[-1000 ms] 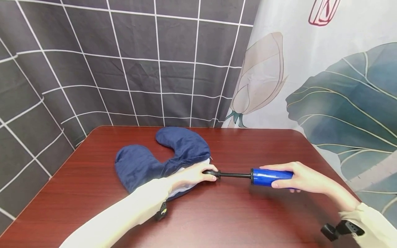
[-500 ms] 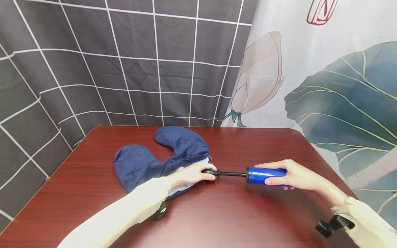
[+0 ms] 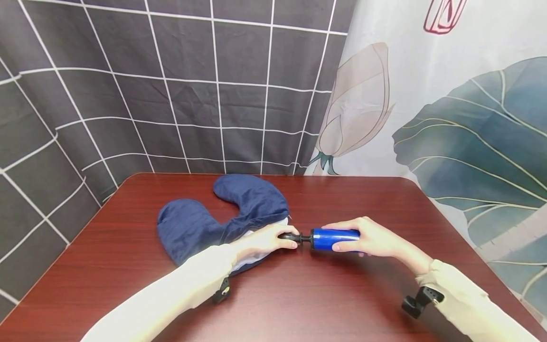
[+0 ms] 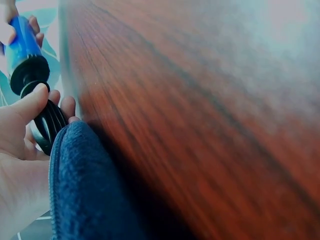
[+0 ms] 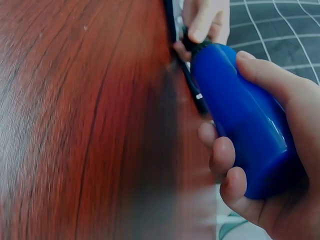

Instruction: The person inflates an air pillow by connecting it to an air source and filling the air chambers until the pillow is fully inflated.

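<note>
My right hand point(image 3: 372, 237) grips the blue barrel of a hand pump point(image 3: 334, 239), which lies level above the table. At the pump's left end, my left hand point(image 3: 267, 239) holds its black handle point(image 4: 49, 122). Only a short stretch of the black rod shows between handle and barrel. Beneath and beside the left hand lies a navy U-shaped neck pillow point(image 3: 256, 202), its zipper side open with white lining point(image 3: 252, 259) showing. In the right wrist view, the fingers wrap round the blue barrel point(image 5: 245, 120).
The reddish-brown wooden table point(image 3: 342, 294) carries the pillow at its left half. Behind it hang a dark grey grid-patterned curtain point(image 3: 183, 95) and a white cloth printed with a lotus point(image 3: 359, 104). A black wrist camera point(image 3: 420, 301) sits on the right sleeve.
My right hand has slid the blue barrel leftward along the rod toward the handle, so much less rod shows. The left hand and the pillow have stayed about where they were.
</note>
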`<state>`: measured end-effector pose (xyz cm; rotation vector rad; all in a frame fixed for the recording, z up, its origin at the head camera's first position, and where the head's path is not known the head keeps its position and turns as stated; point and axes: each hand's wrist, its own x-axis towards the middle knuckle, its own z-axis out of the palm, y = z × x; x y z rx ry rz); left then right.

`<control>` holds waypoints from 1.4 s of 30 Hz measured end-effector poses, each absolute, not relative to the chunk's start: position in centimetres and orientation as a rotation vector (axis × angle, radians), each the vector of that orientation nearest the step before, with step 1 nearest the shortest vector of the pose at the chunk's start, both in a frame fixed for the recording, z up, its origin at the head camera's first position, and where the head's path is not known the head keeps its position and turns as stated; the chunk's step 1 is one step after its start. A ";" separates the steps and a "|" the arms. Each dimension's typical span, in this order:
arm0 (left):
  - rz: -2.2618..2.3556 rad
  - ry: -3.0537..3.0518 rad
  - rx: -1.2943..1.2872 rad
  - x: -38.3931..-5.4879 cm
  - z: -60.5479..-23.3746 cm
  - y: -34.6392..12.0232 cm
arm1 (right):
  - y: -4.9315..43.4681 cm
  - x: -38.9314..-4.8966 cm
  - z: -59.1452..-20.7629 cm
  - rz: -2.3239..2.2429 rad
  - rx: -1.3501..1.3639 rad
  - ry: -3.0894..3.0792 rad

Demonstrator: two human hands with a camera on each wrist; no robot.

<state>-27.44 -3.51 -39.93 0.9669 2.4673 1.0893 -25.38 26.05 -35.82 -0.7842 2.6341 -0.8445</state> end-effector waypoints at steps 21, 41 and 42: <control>1.140 2.411 0.920 -27.6 -40.3 -3.4 | 27.1 -24.3 -35.5 -0.793 -0.754 2.648; 1.113 2.437 0.920 -27.6 -40.2 -3.4 | 33.9 -22.1 -33.5 -0.859 -0.663 2.593; 1.103 2.443 0.924 -27.6 -40.2 -3.4 | 33.9 -22.1 -33.5 -0.860 -0.662 2.596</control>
